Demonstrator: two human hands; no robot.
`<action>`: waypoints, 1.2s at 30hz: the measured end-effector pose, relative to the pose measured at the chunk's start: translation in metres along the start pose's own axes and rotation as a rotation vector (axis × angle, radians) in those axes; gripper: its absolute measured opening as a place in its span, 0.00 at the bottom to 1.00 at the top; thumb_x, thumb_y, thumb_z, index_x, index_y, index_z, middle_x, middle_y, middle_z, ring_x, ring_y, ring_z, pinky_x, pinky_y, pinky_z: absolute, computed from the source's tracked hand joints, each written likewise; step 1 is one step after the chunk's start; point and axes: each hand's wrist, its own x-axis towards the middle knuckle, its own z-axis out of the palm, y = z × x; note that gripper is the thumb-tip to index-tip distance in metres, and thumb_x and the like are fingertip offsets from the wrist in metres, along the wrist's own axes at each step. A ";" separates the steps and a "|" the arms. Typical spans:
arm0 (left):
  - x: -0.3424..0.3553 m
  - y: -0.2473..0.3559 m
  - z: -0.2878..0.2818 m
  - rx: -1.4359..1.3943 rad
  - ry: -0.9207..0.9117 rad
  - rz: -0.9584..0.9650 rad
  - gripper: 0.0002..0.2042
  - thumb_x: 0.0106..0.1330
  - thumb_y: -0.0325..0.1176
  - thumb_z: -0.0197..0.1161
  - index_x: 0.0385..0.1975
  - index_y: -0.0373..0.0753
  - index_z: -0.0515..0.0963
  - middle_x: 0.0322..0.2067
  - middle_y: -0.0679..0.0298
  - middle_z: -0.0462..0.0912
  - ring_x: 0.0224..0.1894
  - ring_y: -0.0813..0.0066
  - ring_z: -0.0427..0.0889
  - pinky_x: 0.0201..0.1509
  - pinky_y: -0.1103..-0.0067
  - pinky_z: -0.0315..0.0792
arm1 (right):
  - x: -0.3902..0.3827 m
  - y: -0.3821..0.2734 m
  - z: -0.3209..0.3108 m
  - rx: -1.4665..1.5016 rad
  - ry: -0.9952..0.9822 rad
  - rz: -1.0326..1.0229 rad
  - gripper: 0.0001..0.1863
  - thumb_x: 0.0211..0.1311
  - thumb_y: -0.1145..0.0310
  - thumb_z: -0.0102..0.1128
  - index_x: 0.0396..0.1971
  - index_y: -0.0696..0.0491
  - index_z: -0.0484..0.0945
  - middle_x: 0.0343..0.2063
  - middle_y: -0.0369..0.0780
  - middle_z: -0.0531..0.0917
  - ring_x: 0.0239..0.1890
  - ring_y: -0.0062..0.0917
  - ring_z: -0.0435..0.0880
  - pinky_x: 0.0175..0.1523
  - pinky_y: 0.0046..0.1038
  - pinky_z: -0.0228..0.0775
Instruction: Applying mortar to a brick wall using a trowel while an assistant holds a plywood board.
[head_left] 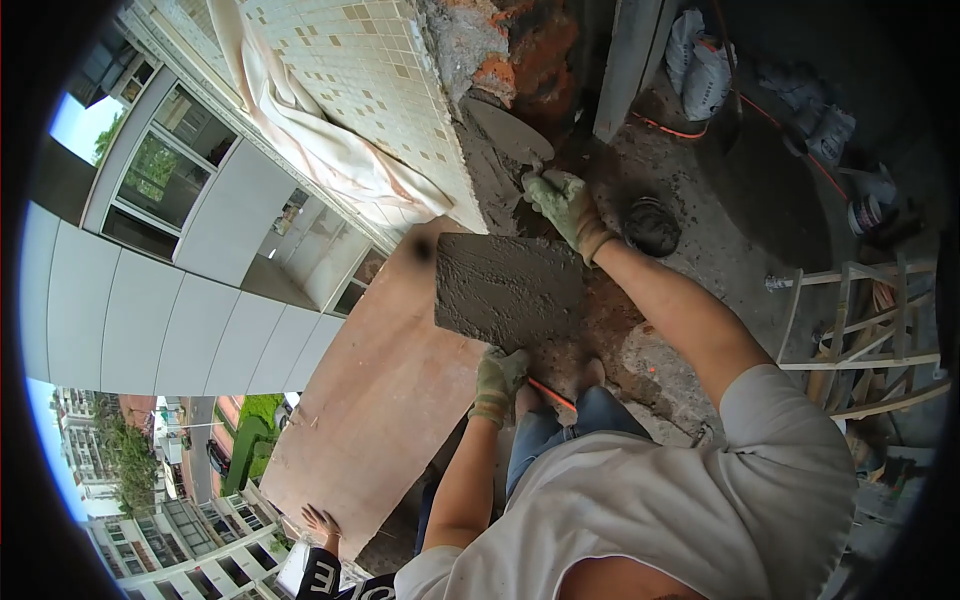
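Observation:
My right hand (565,205), in a greenish work glove, is closed round the handle of a trowel (508,130). Its grey blade lies against the rough mortared edge of the wall (490,185). Lower down, my left hand (500,375), also gloved, grips the near edge of a rectangular slab (510,290) coated with wet grey mortar. The coating hides whether the slab is a tile or a board. It sits beside the wall's corner, over the end of a large brown panel (390,370).
Another person's hand (320,520) lies flat on the panel's far-left end. Buildings and a street show beyond it. A mortar bucket (650,225) stands right of my arm, with bags (700,75) and an orange cord (670,130) behind. A wooden frame (870,330) is at the right.

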 end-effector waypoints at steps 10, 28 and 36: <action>0.048 0.012 -0.022 -0.133 -0.037 0.113 0.13 0.50 0.34 0.63 0.29 0.30 0.80 0.21 0.66 0.78 0.26 0.75 0.73 0.28 0.71 0.71 | 0.017 -0.109 0.018 0.059 0.084 0.119 0.15 0.69 0.64 0.58 0.46 0.58 0.82 0.33 0.36 0.85 0.29 0.16 0.80 0.35 0.19 0.74; 0.015 0.025 0.028 -0.229 -0.122 -0.096 0.04 0.54 0.29 0.60 0.20 0.40 0.74 0.16 0.63 0.74 0.16 0.69 0.73 0.18 0.73 0.67 | -0.013 -0.132 -0.019 -0.953 0.147 -0.392 0.19 0.65 0.54 0.61 0.37 0.58 0.82 0.29 0.48 0.85 0.28 0.39 0.83 0.33 0.35 0.71; 0.046 -0.001 0.098 -0.393 -0.092 -0.367 0.09 0.55 0.25 0.58 0.17 0.41 0.67 0.14 0.64 0.68 0.14 0.70 0.70 0.16 0.73 0.64 | -0.147 0.024 -0.081 -1.127 -0.434 0.325 0.12 0.60 0.59 0.64 0.31 0.53 0.83 0.24 0.49 0.83 0.29 0.47 0.83 0.33 0.41 0.74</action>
